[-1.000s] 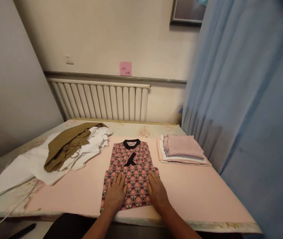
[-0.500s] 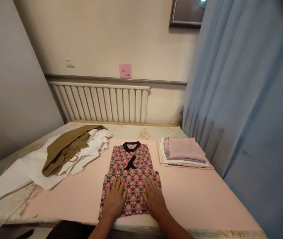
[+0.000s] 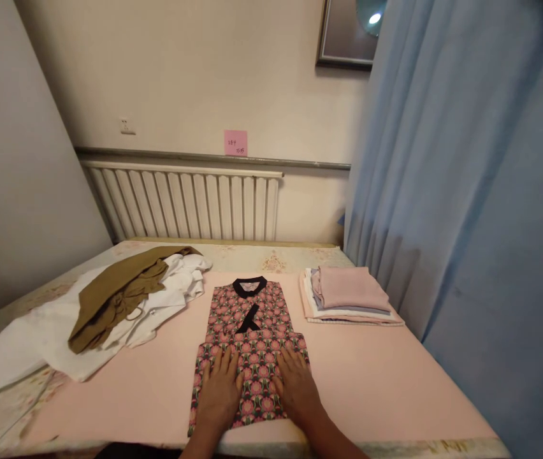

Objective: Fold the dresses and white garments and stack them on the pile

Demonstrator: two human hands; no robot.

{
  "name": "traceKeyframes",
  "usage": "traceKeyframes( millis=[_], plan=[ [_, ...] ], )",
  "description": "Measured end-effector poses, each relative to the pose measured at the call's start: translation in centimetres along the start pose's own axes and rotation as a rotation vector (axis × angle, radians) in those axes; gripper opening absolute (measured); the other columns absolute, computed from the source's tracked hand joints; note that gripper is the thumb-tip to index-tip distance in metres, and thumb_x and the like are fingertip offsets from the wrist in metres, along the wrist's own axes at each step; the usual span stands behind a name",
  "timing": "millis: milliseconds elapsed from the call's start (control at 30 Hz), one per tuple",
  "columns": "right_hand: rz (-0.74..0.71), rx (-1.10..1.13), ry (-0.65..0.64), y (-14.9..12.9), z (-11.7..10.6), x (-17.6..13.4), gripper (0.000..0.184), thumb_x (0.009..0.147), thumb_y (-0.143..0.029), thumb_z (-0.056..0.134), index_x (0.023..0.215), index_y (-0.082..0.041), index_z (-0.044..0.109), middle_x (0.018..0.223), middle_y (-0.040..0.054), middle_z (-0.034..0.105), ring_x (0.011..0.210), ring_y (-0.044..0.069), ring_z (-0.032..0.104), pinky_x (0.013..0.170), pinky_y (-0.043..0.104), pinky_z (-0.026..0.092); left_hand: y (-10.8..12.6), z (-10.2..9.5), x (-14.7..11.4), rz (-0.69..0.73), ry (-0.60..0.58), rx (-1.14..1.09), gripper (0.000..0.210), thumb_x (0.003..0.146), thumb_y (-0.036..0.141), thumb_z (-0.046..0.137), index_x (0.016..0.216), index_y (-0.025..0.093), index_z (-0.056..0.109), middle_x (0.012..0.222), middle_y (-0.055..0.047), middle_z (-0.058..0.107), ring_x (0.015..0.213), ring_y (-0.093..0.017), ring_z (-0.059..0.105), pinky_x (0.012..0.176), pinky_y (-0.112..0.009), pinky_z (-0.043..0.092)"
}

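Observation:
A floral-patterned shirt [image 3: 257, 382] in pink and black lies flat on a pink cloth [image 3: 371, 382], its lower part folded up over the body. Its black collar [image 3: 249, 287] points away from me, and a black strip [image 3: 248, 319] shows just above the folded edge. My left hand [image 3: 218, 386] rests flat on the left side of the folded part, fingers stretched out. On the right side, my right hand [image 3: 297, 386] presses flat too, with its fingers extended. Neither hand grips the fabric.
A stack of folded clothes [image 3: 350, 293] sits at the right. To the left lie a crumpled brown garment [image 3: 118, 296] and a white one [image 3: 18, 347]. Behind the bed stands a radiator [image 3: 195, 201]; a blue curtain [image 3: 419, 159] hangs along the right side.
The view has tilted and shifted slightly, so the scene sits a little lower and further left. Both hands stay flat on the shirt in nearly the same spots.

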State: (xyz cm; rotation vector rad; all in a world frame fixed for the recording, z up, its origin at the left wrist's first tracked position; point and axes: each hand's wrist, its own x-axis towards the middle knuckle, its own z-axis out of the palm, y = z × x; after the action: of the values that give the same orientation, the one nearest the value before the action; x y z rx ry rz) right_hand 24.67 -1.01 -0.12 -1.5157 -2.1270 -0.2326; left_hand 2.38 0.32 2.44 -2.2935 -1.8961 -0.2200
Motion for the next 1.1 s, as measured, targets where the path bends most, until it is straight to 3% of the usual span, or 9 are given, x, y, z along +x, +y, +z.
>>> traceKeyframes(
  millis=[1100],
  plan=[
    [-0.028, 0.000, 0.056, 0.18, 0.60, -0.36, 0.040, 0.094, -0.032, 0.048, 0.130, -0.016, 0.056, 0.140, 0.0113, 0.053, 0.136, 0.027, 0.040, 0.111, 0.045, 0.033, -0.08, 0.16, -0.36, -0.006, 0.027, -0.036, 0.053, 0.095, 0.038, 0.033, 0.142, 0.020, 0.047, 0.150, -0.009, 0.043, 0.141, -0.031, 0.033, 0.114, -0.056, 0.021]
  ],
)
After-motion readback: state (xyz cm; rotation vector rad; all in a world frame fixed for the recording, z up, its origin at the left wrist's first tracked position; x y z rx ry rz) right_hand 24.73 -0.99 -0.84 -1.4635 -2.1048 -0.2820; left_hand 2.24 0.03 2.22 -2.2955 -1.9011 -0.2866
